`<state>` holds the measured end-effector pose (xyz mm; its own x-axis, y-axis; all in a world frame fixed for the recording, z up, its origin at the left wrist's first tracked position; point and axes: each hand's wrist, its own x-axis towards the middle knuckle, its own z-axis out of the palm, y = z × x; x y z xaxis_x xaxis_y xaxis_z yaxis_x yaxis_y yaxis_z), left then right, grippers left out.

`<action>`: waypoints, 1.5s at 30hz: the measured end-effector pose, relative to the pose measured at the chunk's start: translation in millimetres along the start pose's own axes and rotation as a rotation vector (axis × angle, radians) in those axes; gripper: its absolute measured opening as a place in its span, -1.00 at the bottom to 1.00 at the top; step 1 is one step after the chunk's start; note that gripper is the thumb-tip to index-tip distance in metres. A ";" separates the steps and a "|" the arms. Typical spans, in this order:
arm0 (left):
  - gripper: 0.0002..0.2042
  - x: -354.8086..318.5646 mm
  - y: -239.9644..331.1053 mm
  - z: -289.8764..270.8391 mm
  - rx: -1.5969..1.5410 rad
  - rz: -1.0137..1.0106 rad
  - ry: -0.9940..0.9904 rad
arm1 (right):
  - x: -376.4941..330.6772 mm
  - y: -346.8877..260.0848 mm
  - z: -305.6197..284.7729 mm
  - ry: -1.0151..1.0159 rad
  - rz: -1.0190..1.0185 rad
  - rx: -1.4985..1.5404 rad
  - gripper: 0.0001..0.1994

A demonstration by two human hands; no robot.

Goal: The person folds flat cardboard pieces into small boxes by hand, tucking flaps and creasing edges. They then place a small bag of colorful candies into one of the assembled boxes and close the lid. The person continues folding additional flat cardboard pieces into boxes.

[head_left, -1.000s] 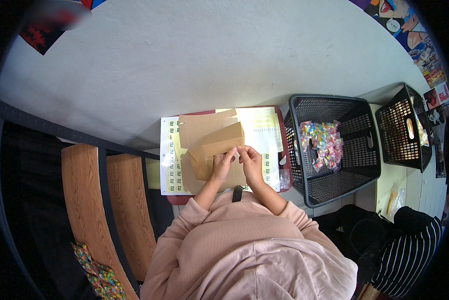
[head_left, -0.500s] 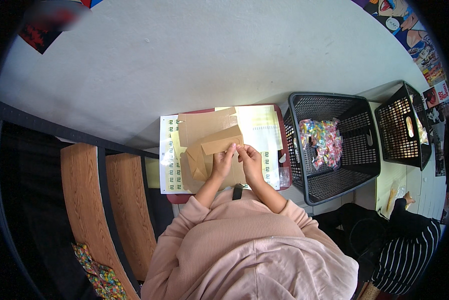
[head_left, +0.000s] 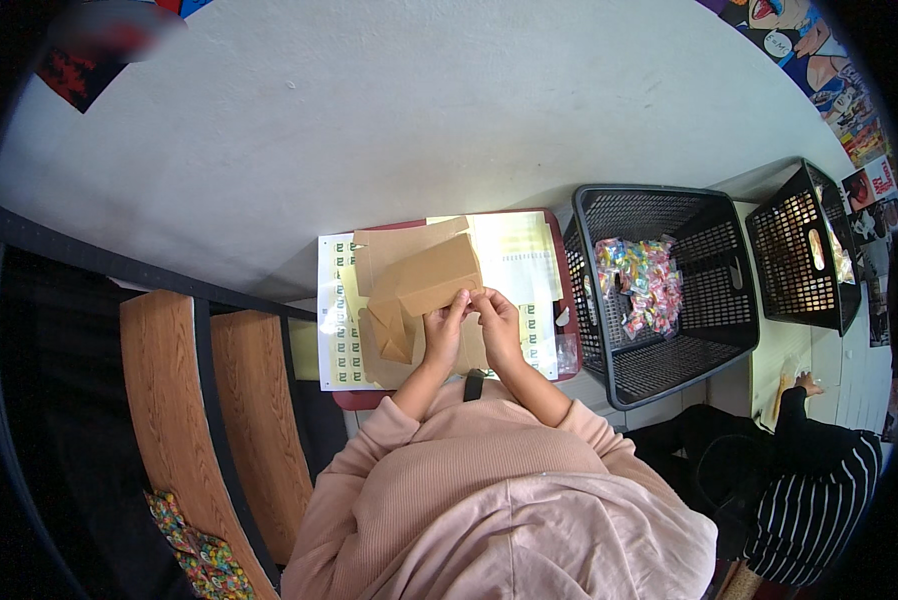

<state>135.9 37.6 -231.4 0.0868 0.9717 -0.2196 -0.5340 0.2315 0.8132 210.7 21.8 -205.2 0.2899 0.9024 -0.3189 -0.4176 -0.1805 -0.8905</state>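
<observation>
A brown cardboard box, partly folded up, is tilted over the table with its flaps toward the left. My left hand grips its near edge, thumb up along the cardboard. Close beside it, my right hand pinches the box's near right corner. Both sets of fingertips almost meet there, and the fingers under the box are hidden. Beneath lies a flat brown cardboard piece, on top of printed white and yellow sheets.
A black plastic crate with several colourful wrapped candies stands to the right. Beyond it is a second crate. A co-worker in a striped top reaches over a table at the right. Wood-look shelves stand left, and a white wall rises behind the table.
The box has tipped in my hands, so its broad side now shows more. My hands stay close together in nearly the same place. The co-worker's hand has shifted slightly.
</observation>
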 end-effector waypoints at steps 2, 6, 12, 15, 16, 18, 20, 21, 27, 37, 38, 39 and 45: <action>-0.87 1.1 -1.1 -1.6 -0.103 -0.056 0.029 | -0.3 0.4 -1.2 0.013 0.014 -0.014 -0.89; -0.89 2.5 -9.5 -12.8 -0.118 -0.135 0.038 | 0.1 9.2 -2.1 0.073 0.028 0.025 -0.90; -0.89 -2.9 -2.2 -4.2 -0.017 -0.107 0.074 | -0.3 11.3 -3.9 0.101 0.151 0.106 -0.89; -0.89 -5.2 -0.4 -0.6 -0.019 -0.110 0.083 | 1.1 15.0 -6.4 0.118 0.217 0.160 -0.87; -0.89 -6.2 -0.6 -0.6 -0.024 -0.107 0.079 | 0.7 15.7 -6.8 0.123 0.238 0.176 -0.87; -0.89 -7.4 -2.8 -1.3 -0.006 -0.107 0.065 | 0.4 15.8 -7.4 0.126 0.239 0.225 -0.90; -0.90 -8.4 -5.8 -2.1 0.040 -0.115 0.048 | -0.8 15.0 -7.3 0.091 0.223 0.261 -0.91; -0.90 -9.3 -7.9 -1.2 0.019 -0.097 0.056 | -2.0 13.5 -6.6 0.054 0.204 0.273 -0.91; -0.85 -13.2 -8.9 0.9 -0.019 -0.032 0.066 | -6.4 3.8 -4.5 0.003 0.218 0.279 -0.92; -0.86 -20.3 -6.2 1.6 -0.091 -0.074 0.056 | -8.7 6.0 -6.1 -0.048 0.134 0.302 -0.88; -0.85 -20.8 -7.3 -0.6 -0.091 -0.089 0.035 | -8.3 7.7 -7.3 -0.041 0.142 0.283 -0.90; -0.85 -21.9 -8.9 -2.1 -0.106 -0.106 0.036 | -7.2 11.0 -9.0 -0.033 0.150 0.264 -0.91; -0.83 -30.7 -2.1 0.1 -0.164 -0.141 0.065 | -21.7 0.3 4.1 -0.034 0.127 0.321 -0.91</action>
<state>134.4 7.3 -226.3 0.1184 0.9241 -0.3634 -0.6506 0.3487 0.6747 200.7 3.8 -197.2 0.1914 0.8942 -0.4048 -0.6998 -0.1648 -0.6951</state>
